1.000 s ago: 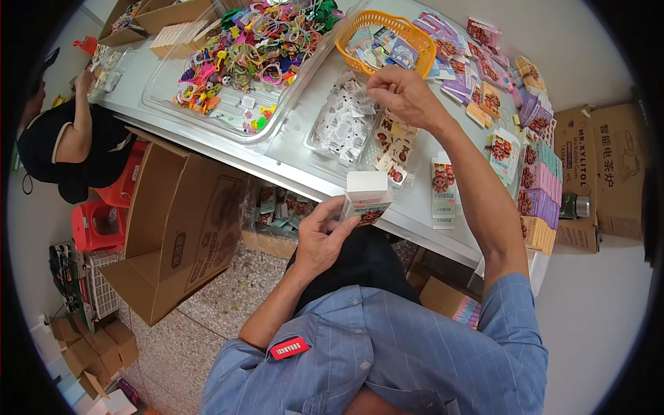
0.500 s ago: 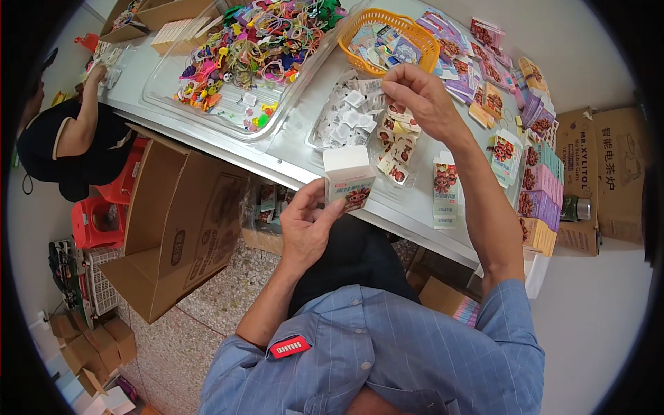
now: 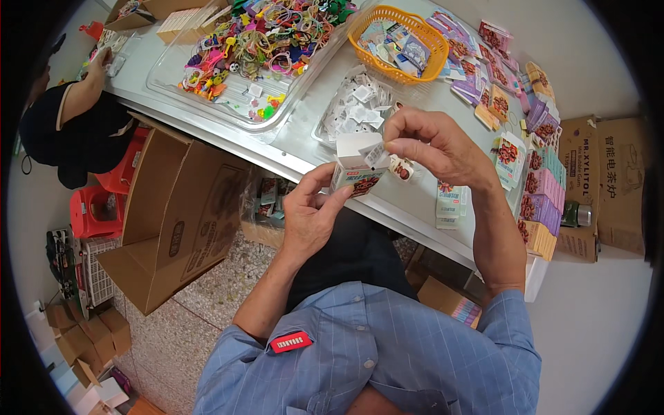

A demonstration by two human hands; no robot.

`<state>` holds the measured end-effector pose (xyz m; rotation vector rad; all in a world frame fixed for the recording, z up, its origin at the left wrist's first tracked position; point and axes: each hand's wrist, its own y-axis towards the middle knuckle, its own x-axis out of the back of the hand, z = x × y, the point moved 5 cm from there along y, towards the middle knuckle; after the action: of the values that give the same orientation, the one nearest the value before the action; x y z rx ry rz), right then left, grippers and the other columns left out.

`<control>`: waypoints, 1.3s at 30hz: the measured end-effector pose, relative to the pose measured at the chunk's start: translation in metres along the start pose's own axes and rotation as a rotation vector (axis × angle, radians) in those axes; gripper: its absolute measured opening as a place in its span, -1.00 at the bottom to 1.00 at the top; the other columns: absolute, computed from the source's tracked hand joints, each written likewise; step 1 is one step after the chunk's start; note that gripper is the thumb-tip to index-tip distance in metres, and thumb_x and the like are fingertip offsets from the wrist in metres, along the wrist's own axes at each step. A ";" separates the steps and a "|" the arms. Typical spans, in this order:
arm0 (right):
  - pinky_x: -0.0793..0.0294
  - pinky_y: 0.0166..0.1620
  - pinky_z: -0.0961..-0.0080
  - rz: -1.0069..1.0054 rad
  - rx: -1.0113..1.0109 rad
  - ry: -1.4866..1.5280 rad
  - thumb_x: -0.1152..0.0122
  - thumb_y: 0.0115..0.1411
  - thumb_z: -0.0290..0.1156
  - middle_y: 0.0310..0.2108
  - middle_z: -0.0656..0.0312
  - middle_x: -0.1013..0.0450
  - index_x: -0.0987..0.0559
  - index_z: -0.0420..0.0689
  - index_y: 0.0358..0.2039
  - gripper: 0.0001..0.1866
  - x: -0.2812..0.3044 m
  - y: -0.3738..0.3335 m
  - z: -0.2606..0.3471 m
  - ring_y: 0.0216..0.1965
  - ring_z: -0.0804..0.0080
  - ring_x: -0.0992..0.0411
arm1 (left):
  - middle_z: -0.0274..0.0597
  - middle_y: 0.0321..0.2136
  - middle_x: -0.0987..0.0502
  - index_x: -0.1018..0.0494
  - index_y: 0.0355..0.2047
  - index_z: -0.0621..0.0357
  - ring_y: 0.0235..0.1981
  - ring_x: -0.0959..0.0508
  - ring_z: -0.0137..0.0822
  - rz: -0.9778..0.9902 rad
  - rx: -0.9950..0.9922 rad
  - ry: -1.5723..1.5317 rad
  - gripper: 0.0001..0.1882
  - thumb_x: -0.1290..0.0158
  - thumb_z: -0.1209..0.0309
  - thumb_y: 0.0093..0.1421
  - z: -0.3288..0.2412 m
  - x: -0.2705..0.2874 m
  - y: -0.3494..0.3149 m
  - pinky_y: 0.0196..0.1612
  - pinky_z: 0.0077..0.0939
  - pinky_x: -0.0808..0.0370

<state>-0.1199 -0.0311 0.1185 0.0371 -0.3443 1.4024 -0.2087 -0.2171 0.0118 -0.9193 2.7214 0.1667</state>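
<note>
My left hand (image 3: 311, 214) grips a small white and green carton (image 3: 357, 181) with a red picture, its top flap raised. Between the thumb and fingers of my right hand (image 3: 443, 146) is a small white printed packet (image 3: 375, 154), right at the carton's top. Just beyond, similar white packets (image 3: 360, 111) fill a clear tray. Small picture-printed pieces (image 3: 401, 167) lie partly hidden under my right hand. Beside that wrist are flat green and white cartons (image 3: 449, 204).
A large clear tray (image 3: 225, 114) holds colourful trinkets and bands. An orange basket (image 3: 443, 61) contains cards. Cartons in several colours stand stacked (image 3: 543, 197) at the right. An open cardboard box (image 3: 162, 228) stands below the table's left edge. Another person (image 3: 76, 128) works at far left.
My right hand has come down and nearer with the white packet, from above the trays to the carton's top. My left hand and the carton have shifted slightly right.
</note>
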 end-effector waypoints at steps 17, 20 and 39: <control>-0.43 -0.28 0.34 -0.130 0.405 -0.687 -0.28 0.19 -0.52 -0.44 0.14 -0.44 -0.59 -0.21 -0.22 -0.86 -0.016 -0.005 0.016 -0.37 0.21 -0.44 | -0.21 -0.15 -0.56 -0.45 0.10 0.28 -0.24 -0.57 -0.54 0.031 0.059 0.038 -0.59 -0.19 0.60 0.23 0.008 0.003 -0.003 -0.26 -0.73 -0.53; -0.43 -0.27 0.39 -0.209 0.419 -0.595 -0.27 0.20 -0.53 -0.42 0.16 -0.46 -0.63 -0.21 -0.16 -0.81 -0.009 0.000 0.024 -0.36 0.28 -0.45 | -0.21 -0.14 -0.54 -0.45 0.10 0.28 -0.18 -0.55 -0.52 -0.003 -0.019 -0.011 -0.58 -0.20 0.61 0.22 0.011 0.002 -0.004 -0.21 -0.69 -0.54; -0.61 -0.17 0.14 0.082 0.309 -1.158 -0.21 0.00 -0.59 -0.23 -0.04 -0.61 -0.69 -0.25 -0.28 -0.77 -0.077 0.300 0.004 -0.15 -0.02 -0.60 | -0.09 -0.10 -0.59 -0.40 0.11 0.34 -0.14 -0.59 -0.46 -0.082 0.077 0.002 -0.59 -0.16 0.60 0.26 0.016 0.026 -0.036 -0.20 -0.68 -0.55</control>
<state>-0.4212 -0.0534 0.0494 1.1258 -1.0767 1.3796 -0.2032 -0.2579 -0.0114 -1.0072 2.6665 0.0453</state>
